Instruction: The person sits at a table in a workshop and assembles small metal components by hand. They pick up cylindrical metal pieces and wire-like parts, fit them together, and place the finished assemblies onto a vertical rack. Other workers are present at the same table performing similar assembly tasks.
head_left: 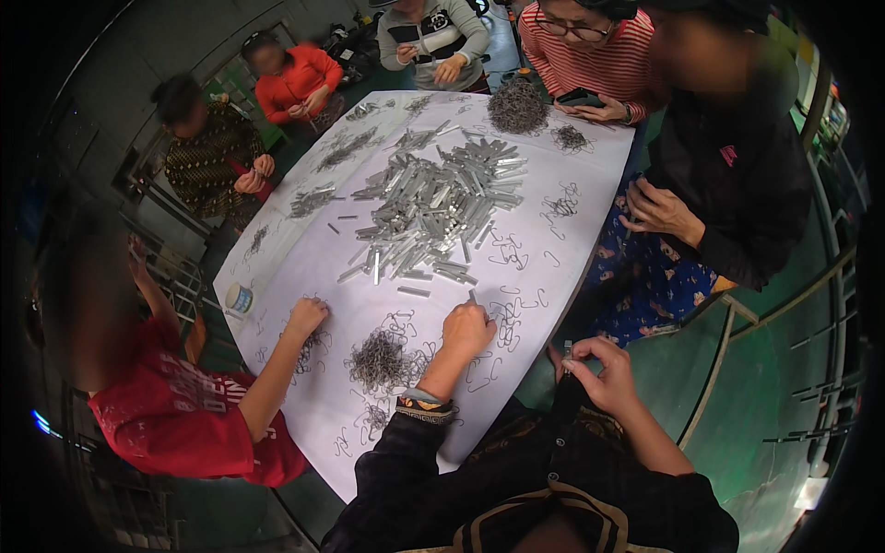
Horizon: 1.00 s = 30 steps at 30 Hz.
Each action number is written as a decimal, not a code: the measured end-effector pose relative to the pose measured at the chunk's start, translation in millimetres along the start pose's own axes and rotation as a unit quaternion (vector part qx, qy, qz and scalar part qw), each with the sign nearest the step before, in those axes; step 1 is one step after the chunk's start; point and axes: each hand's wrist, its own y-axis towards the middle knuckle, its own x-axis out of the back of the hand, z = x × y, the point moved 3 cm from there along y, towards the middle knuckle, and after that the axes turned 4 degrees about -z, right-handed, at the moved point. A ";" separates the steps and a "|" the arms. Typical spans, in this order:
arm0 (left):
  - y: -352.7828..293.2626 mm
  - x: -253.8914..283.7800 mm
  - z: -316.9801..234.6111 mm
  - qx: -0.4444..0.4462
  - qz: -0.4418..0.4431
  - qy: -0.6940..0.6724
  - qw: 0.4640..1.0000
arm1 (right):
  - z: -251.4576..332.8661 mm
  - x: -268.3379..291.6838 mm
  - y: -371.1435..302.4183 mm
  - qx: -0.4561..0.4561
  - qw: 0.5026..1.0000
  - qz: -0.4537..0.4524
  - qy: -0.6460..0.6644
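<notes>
My left hand point(468, 329) rests on the white-covered table point(378, 304) with its fingers curled down and closed. A short grey strip end point(473, 297) shows just past its knuckles; whether the fingers grip it is hidden. Loose bent wire hooks point(505, 323) lie right beside that hand. Off the table's near right edge, my right hand point(601, 376) pinches a small silver metal strip point(569, 349) upright between thumb and fingers. A dense heap of wire hooks point(378, 360) sits to the left of my left wrist.
A large pile of silver metal strips point(433, 207) covers the table's middle. A bigger hook heap point(518, 107) stands at the far side, and a white tub point(239, 298) at the left edge. Several people surround the table; a red-shirted person's hand point(309, 316) reaches among hooks nearby.
</notes>
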 end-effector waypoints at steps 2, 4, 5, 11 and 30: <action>0.8 9.7 1.2 0.040 0.013 0.015 0.999 | -3.8 1.0 -1.1 -0.002 1.000 -0.006 0.002; 1.7 5.2 11.1 0.019 -0.030 0.049 0.998 | -6.0 -0.5 -1.9 -0.007 1.000 -0.005 0.004; 1.8 1.8 12.8 0.009 -0.040 0.044 0.998 | -7.0 -1.5 -2.5 -0.009 1.000 -0.004 0.005; 7.8 -15.7 -22.5 -0.004 0.014 0.000 1.000 | -12.7 -5.6 -5.2 -0.024 1.000 0.012 0.010; -1.0 8.6 -13.4 0.021 -0.028 -0.170 0.985 | -10.6 -5.6 -5.6 -0.001 1.000 0.007 -0.005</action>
